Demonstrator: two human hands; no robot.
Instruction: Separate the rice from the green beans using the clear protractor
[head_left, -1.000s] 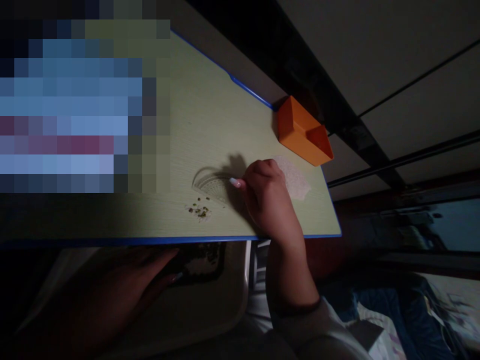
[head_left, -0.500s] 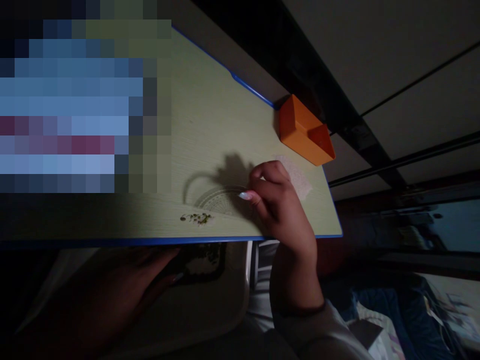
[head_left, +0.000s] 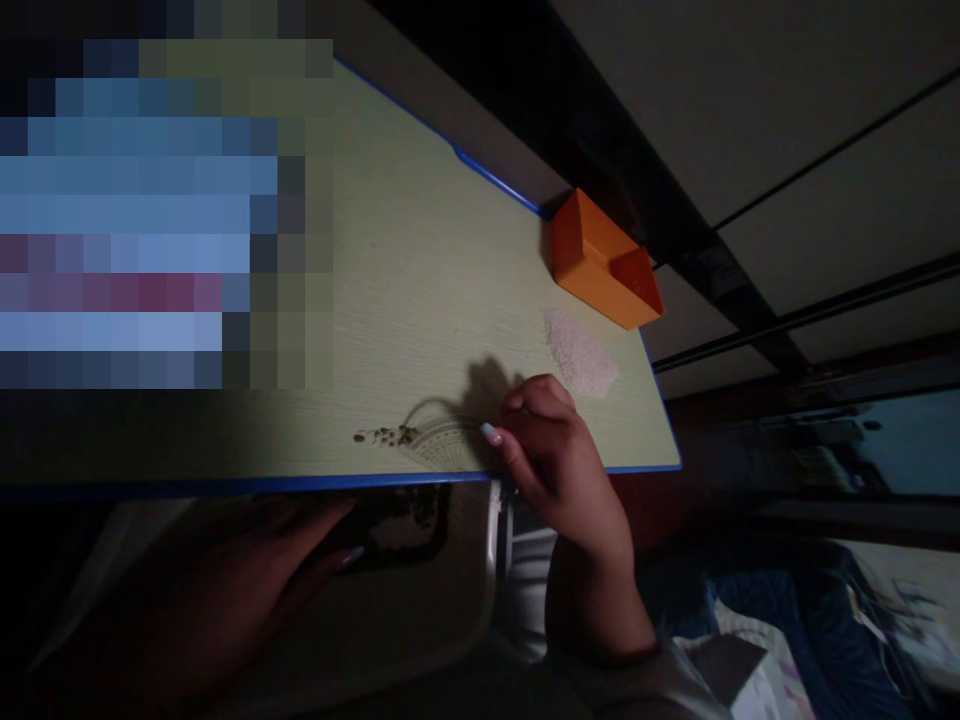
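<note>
My right hand [head_left: 551,450] is closed at the near table edge, thumb toward the left. It appears to hold a clear protractor [head_left: 442,440], whose half-round scale reaches left from the thumb and casts a curved shadow. Small dark greenish bits [head_left: 394,437], like beans, lie by the protractor's left end. A pale pinkish pile of grains [head_left: 581,352] is beyond my right hand. Under the table edge, in deep shade, my left hand [head_left: 292,555] grips the side of a dark-rimmed tray [head_left: 427,545] with dark specks in it. Its fingers are partly hidden.
An orange open box [head_left: 607,265] stands at the table's far right edge. The pale table [head_left: 420,250] has a blue rim. A light chair seat [head_left: 465,600] is below, with bags [head_left: 757,670] at lower right. Pixelation covers the upper left.
My right hand has come nearer the front edge with the protractor, whose shadow is now closer to it. The grain pile shows more fully. My left hand stays about where it was.
</note>
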